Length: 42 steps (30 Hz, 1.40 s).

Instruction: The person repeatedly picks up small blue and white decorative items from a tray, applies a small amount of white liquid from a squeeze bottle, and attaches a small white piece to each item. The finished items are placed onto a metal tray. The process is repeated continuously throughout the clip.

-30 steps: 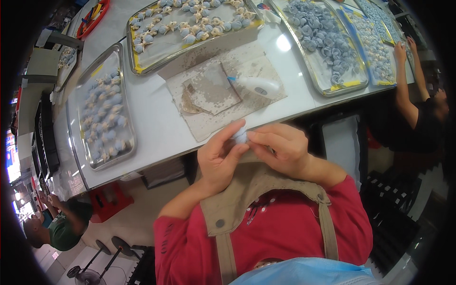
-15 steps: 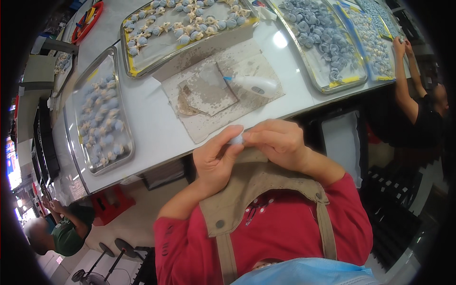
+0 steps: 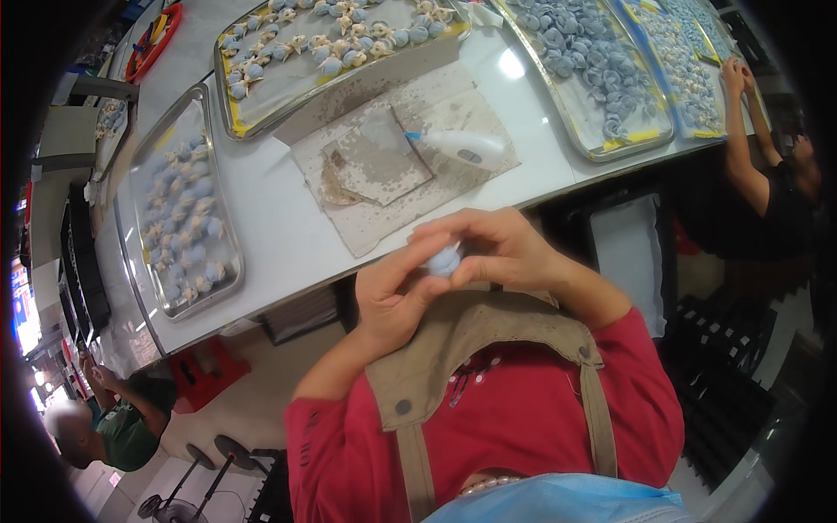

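Just in front of the table's near edge, a small round light-blue shell-shaped piece is held between my two hands. My left hand grips it from the left, thumb below and fingers above. From the other side, my right hand curls its fingers over the top, its thumb at the piece's lower right. The fingers partly cover it. Beyond my hands, a white bottle with a blue tip lies on a stained cardboard sheet.
A metal tray of blue-and-cream figurines stands at the back, a clear-sided tray of them at left. Another tray holds loose blue shells at right. Co-workers' hands work at far right and left. Dark crates stand below right.
My right hand has turned and wrapped over the blue piece, where before its fingertips pinched at the side. More of the piece shows now. The view has shifted slightly.
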Available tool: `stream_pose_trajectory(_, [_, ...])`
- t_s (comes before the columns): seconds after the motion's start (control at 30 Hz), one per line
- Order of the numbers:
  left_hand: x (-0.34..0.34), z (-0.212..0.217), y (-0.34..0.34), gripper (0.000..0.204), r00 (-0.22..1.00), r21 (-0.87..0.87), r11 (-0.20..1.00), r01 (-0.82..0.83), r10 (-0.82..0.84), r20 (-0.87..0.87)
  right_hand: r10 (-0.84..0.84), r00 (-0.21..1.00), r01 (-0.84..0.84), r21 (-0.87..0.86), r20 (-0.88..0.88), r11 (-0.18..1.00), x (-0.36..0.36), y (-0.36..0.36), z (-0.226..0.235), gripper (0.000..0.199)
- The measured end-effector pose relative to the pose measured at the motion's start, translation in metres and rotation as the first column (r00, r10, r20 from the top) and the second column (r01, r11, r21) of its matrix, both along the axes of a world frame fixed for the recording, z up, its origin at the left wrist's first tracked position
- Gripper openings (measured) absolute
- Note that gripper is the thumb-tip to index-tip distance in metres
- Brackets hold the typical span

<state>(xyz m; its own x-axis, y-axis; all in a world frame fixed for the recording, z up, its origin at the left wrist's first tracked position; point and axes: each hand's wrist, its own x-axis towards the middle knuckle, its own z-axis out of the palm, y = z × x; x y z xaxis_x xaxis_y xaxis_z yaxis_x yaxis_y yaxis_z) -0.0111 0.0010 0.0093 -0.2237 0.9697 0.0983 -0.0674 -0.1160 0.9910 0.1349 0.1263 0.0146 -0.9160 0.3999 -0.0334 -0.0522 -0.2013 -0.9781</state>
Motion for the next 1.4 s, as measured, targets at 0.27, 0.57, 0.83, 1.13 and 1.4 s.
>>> stream_pose_trajectory(0.27, [-0.001,0.004,0.002,0.03,0.991,0.11,0.993,0.042,-0.028,-0.128,-0.025,0.998,0.024,-0.012,-0.063,1.0,0.001,-0.004,0.005,0.041])
stream_pose_trajectory(0.57, [-0.004,0.003,0.002,0.029,0.994,0.1,0.99,0.098,-0.092,-0.063,-0.002,0.997,0.002,-0.002,-0.072,1.0,0.002,-0.002,0.006,0.041])
stream_pose_trajectory(0.83, [-0.002,0.001,0.006,0.028,0.993,0.072,0.991,0.114,-0.116,0.023,-0.057,0.992,0.06,0.03,-0.11,0.998,0.003,-0.001,-0.001,0.038])
stream_pose_trajectory(1.13, [-0.011,0.002,0.002,0.028,0.967,-0.009,0.992,0.126,-0.12,0.224,-0.084,0.982,0.083,-0.014,-0.171,0.996,-0.009,-0.009,-0.003,0.038])
stream_pose_trajectory(1.4, [-0.108,0.009,-0.017,0.027,0.375,0.204,0.756,-0.621,0.516,-0.77,-0.451,0.863,0.479,0.652,-0.227,0.588,-0.013,0.026,0.004,0.029])
